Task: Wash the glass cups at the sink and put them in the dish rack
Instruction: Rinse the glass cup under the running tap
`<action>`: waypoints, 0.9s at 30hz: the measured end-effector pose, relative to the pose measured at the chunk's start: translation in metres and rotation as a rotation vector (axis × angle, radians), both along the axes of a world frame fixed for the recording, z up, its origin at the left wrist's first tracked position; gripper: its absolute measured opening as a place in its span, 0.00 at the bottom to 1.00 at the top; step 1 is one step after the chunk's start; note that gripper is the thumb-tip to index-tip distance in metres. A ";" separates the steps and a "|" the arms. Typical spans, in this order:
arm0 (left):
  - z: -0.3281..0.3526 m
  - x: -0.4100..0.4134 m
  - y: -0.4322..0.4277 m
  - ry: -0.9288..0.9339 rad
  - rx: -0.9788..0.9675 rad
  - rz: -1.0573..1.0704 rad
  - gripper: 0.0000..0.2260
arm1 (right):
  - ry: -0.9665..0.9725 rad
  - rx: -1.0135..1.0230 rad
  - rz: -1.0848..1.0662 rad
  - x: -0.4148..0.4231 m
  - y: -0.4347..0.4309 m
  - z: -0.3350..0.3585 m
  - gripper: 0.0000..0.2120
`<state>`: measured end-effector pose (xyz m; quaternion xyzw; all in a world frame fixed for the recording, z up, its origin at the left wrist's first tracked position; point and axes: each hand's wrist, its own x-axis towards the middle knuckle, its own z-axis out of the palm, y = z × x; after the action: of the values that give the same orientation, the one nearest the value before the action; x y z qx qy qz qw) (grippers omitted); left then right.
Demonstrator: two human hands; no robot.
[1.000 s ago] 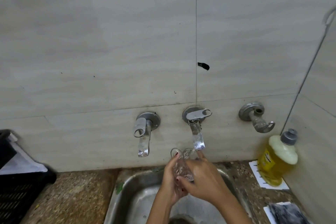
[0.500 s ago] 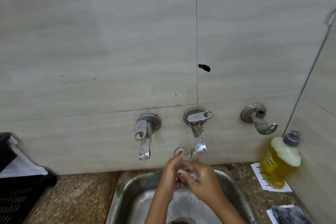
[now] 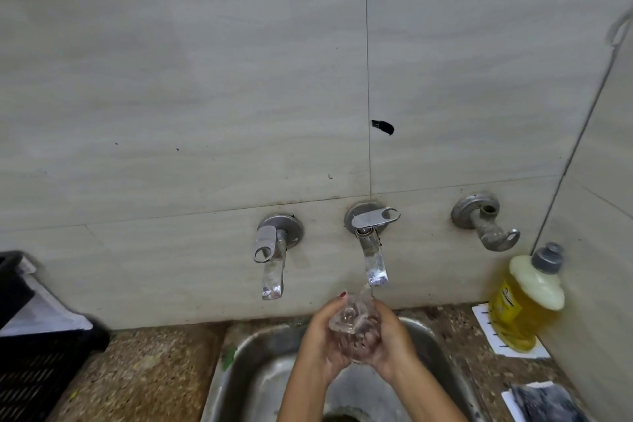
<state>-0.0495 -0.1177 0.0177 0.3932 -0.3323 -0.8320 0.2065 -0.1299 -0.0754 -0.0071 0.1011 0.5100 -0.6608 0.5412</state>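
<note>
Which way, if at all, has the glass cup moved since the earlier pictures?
Yes. Against the running tap's spout, the glass cup has shifted slightly right and lower, now just under the stream.

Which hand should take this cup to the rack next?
Left hand, probably: it and the right hand both grip the glass cup under the running tap, but the black rack sits far left, on its side.

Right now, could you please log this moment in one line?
rinsing | glass cup under middle tap | left hand, right hand grip it | over sink
</note>
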 end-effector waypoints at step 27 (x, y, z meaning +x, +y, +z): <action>0.000 -0.005 0.010 -0.066 -0.154 0.042 0.23 | 0.943 -0.273 -0.170 -0.007 0.005 -0.007 0.11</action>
<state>-0.0541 -0.1076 0.0174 0.4104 -0.3934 -0.7861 0.2426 -0.1370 -0.0700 -0.0137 -0.2395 0.5981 -0.7371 0.2041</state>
